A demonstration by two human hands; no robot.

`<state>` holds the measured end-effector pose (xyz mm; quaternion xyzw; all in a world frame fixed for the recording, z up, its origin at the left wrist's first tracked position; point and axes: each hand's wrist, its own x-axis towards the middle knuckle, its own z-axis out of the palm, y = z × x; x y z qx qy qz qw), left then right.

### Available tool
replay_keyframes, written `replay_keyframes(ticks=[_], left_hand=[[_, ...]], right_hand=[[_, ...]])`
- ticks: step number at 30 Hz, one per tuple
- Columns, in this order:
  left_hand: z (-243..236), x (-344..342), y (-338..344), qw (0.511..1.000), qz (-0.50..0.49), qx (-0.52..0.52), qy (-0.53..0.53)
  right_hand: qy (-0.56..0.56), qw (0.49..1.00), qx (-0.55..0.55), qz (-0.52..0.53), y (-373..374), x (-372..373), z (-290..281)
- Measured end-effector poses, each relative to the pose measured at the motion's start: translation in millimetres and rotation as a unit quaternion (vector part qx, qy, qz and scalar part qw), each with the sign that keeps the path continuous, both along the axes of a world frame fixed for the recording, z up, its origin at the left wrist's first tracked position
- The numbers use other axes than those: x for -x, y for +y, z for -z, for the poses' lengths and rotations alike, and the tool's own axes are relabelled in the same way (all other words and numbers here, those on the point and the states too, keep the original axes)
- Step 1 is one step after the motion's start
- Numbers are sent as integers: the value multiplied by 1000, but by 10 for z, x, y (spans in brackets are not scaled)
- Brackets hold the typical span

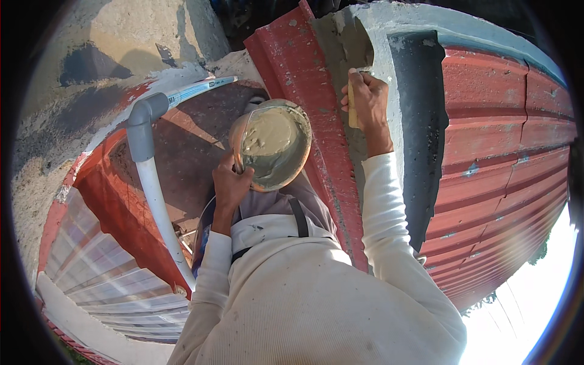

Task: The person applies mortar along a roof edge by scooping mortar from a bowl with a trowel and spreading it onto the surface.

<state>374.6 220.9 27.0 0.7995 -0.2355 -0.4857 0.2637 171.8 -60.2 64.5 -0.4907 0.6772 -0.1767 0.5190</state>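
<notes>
My left hand [233, 185] is closed on the rim of a round bowl [307, 149], held tilted in front of my body. Wet grey cement [272, 134] lies in the bowl and coats its inner wall. To the right and farther out, my right hand [369, 100] grips the yellowish handle of a trowel [353, 109]. Its blade is mostly hidden by my fingers and blends with the grey. The trowel's far end is at a strip of fresh, smeared cement [344, 45] between the red metal flashing [292, 67] and a pale raised edge [389, 79].
Red corrugated roofing [493, 146] slopes off at the right, beside a dark grey band [420, 134]. On the left, a white pipe with a grey elbow [141, 125] rises near a rough plastered wall [79, 79]. Translucent corrugated sheeting [115, 274] lies below it.
</notes>
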Motion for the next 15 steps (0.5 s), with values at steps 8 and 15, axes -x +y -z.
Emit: replay_keyframes(ticks=[8, 15], left_hand=[[-92, -31, -68, 1000, 3, 15, -2], [28, -22, 36, 996, -6, 82, -35]], right_hand=[[-37, 995, -86, -14, -524, -13, 64], [45, 996, -40, -73, 272, 521, -640]])
